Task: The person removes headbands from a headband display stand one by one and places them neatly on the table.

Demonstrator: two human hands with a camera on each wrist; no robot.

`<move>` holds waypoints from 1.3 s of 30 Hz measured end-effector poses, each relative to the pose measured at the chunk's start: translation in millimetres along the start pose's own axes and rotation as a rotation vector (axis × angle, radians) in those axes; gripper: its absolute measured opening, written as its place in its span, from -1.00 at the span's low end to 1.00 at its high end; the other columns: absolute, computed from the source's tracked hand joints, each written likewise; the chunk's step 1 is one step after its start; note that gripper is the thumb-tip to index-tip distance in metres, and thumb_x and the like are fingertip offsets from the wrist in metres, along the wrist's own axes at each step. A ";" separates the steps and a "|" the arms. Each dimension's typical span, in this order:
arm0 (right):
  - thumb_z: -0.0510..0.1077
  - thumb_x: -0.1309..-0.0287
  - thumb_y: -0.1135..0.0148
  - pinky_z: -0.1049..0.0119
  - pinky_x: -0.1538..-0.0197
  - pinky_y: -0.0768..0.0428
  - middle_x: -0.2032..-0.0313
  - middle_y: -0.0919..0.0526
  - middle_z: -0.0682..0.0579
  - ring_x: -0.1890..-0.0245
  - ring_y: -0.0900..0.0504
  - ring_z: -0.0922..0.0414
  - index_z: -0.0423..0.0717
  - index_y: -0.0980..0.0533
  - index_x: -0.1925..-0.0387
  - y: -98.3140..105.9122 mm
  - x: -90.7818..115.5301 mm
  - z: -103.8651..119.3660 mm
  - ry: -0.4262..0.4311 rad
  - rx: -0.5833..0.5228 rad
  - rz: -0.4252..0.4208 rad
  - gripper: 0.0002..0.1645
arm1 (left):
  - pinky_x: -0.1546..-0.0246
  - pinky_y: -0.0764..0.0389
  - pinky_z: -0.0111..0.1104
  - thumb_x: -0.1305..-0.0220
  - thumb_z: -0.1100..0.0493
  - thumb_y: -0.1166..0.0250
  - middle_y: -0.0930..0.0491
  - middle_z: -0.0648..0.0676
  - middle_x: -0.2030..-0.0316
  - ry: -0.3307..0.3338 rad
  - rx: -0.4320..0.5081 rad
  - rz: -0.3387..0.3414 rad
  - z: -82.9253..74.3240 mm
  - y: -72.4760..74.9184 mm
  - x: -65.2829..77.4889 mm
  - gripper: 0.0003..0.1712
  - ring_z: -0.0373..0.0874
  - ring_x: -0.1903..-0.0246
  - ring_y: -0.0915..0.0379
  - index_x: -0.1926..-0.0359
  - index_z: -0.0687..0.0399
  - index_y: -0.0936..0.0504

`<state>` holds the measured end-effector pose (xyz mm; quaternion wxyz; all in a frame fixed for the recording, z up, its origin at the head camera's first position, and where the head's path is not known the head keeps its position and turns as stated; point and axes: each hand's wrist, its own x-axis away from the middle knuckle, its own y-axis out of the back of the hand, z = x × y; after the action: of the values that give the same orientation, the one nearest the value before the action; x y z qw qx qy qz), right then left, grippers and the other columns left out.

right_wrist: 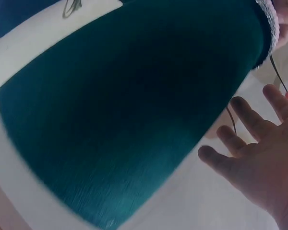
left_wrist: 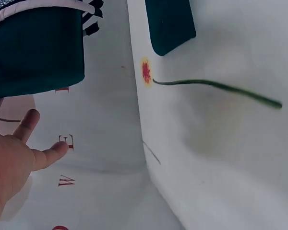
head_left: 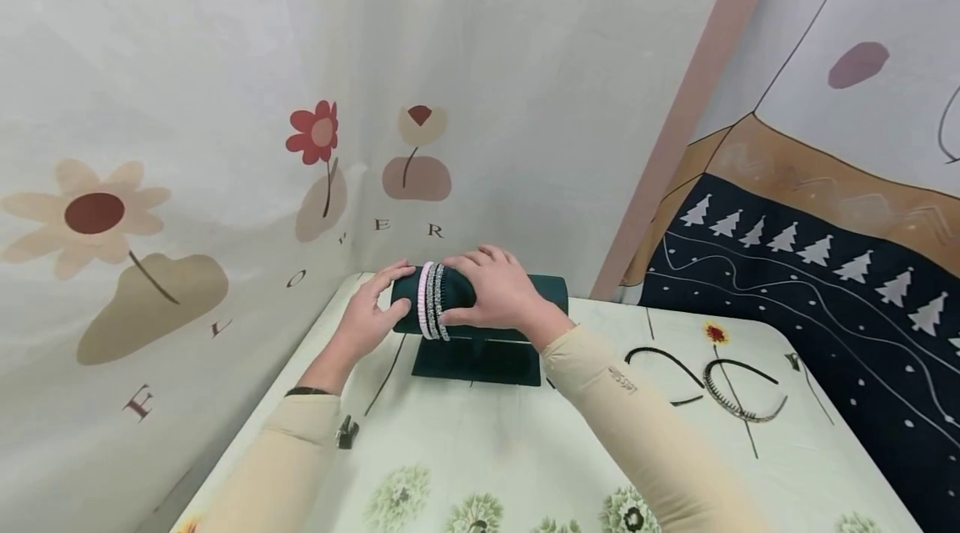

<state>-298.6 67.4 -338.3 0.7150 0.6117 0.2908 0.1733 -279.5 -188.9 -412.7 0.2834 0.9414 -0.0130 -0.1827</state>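
Note:
A dark green padded roll [head_left: 461,293] stands on a flat base [head_left: 480,362]. Round its left part sit a pink headband [head_left: 423,299], silvery glittery headbands [head_left: 432,299] and a black toothed one [head_left: 444,287], side by side. My left hand [head_left: 367,320] is at the roll's left end, fingers extended over the top and thumb in front; its wrist view shows the spread fingers beside the roll [left_wrist: 36,52]. My right hand [head_left: 502,291] lies across the roll, thumb and index finger at the right side of the headbands. Its other fingers spread loosely behind the roll [right_wrist: 134,96].
Two dark headbands, one plain [head_left: 670,358] and one toothed [head_left: 723,391], lie at the right of the flowered tablecloth [head_left: 510,424]. A small black clip [head_left: 347,433] lies near my left forearm. Printed curtains [head_left: 517,99] hang behind and at the left of the table.

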 end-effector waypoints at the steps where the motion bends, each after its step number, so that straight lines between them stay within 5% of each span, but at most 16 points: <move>1: 0.51 -0.17 -0.42 -0.26 -0.66 -0.18 -0.55 -0.44 -0.02 -0.64 -0.21 -0.22 0.29 -0.32 -0.60 -2.4 -2.4 2.5 -0.002 0.019 -0.001 0.06 | -0.56 -0.21 0.33 -0.52 0.17 -0.18 -0.19 0.07 -0.68 0.004 0.011 -0.002 0.7 -1.1 0.3 -0.38 0.25 -0.66 -0.07 -0.54 -0.12 -0.44; 11: 0.56 -0.17 -0.37 -0.33 -0.66 -0.14 -0.50 -0.51 -0.01 -0.62 -0.25 -0.24 0.41 -0.36 -0.56 -17.1 -11.4 13.2 -0.058 0.107 -0.033 0.00 | -0.56 -0.15 0.37 -0.53 0.15 -0.15 -0.14 -0.02 -0.70 0.054 0.050 -0.015 3.9 -5.5 2.7 -0.39 0.25 -0.68 0.02 -0.55 -0.18 -0.43; 26: 0.53 -0.26 -0.31 -0.33 -0.68 -0.08 -0.52 -0.49 -0.01 -0.66 -0.18 -0.25 0.31 -0.36 -0.58 -7.3 -14.3 11.7 -0.081 0.113 0.023 -0.03 | -0.54 -0.17 0.40 -0.55 0.10 -0.16 -0.12 -0.07 -0.71 0.075 0.022 -0.024 6.0 -3.6 2.3 -0.38 0.25 -0.67 0.01 -0.57 -0.24 -0.40; 32: 0.58 -0.10 -0.42 -0.35 -0.67 -0.08 -0.52 -0.49 0.01 -0.65 -0.19 -0.24 0.27 -0.37 -0.57 -7.4 -16.7 13.0 -0.094 0.134 0.043 0.10 | -0.48 -0.30 0.41 -0.54 0.11 -0.16 -0.11 -0.07 -0.71 0.087 0.036 -0.019 4.8 -5.0 3.1 -0.38 0.26 -0.66 0.00 -0.56 -0.26 -0.41; 39: 0.42 -0.02 -0.59 -0.28 -0.71 -0.02 -0.45 -0.59 0.04 -0.68 -0.14 -0.16 0.07 -0.41 -0.45 -6.2 -18.1 11.5 -0.106 0.064 0.067 0.08 | -0.49 -0.28 0.39 -0.53 0.13 -0.17 -0.13 -0.07 -0.70 0.073 0.043 -0.025 3.2 -8.0 1.8 -0.38 0.27 -0.65 -0.02 -0.55 -0.22 -0.42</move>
<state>-306.0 46.4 -339.8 0.7034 0.6518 0.2373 0.1551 -279.6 -184.0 -420.1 0.2609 0.9534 0.0052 -0.1513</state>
